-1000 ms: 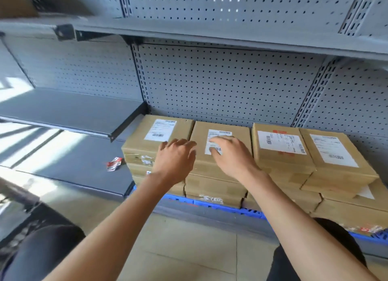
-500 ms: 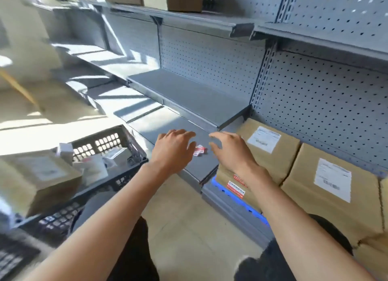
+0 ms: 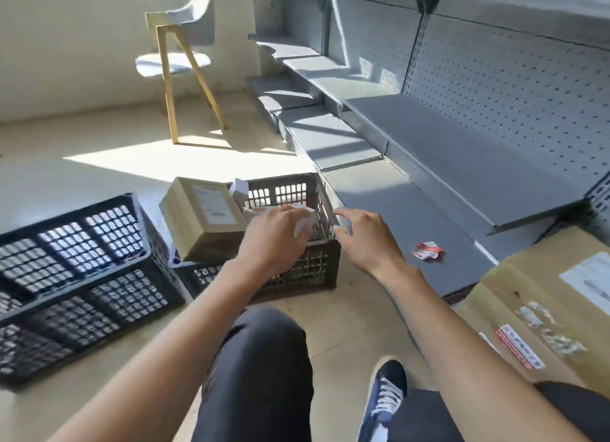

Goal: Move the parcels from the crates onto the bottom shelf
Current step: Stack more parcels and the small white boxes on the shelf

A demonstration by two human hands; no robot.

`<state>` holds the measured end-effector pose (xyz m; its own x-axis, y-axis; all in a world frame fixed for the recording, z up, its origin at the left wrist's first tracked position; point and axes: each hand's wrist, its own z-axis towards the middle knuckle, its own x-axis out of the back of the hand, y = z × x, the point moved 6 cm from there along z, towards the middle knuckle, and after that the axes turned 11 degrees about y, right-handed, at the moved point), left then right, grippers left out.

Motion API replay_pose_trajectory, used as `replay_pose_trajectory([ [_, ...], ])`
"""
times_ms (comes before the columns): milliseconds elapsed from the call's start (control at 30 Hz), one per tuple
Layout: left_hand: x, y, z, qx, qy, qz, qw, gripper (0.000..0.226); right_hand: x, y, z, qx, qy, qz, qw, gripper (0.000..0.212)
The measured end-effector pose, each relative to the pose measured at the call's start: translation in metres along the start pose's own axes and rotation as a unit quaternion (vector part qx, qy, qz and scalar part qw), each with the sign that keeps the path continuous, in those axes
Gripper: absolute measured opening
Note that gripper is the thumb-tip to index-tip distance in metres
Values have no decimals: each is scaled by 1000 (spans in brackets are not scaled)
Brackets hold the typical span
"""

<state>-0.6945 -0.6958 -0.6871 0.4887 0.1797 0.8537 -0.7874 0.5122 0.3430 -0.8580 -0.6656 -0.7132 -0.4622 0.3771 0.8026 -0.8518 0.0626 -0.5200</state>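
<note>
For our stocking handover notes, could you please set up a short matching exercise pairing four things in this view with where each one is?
Things:
1. large brown cardboard parcel
2. crumpled red-and-white label scrap
3. white chair with wooden legs
4. blue lace-up shoe

Places:
A. on the floor between the person's knees
B. by the far wall
C. on the grey bottom shelf
D. propped in the black plastic crate

Pairs: 1-D, 2-C, 3-B, 4-A
</note>
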Motion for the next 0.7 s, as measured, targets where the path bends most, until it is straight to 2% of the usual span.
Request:
replay_pose_trajectory([
  [233,4,-104,-21,114,3,-27,993,35,-75,-54,21,35,-58,29,997,44],
  [367,6,-161,-29,163,16,-34,986,35,-119,-67,35,19,-83,49,995,47],
  [700,-26,-268,-7,209,-13,-12,978,44,-242,-89,75,12,-158,71,985,51],
])
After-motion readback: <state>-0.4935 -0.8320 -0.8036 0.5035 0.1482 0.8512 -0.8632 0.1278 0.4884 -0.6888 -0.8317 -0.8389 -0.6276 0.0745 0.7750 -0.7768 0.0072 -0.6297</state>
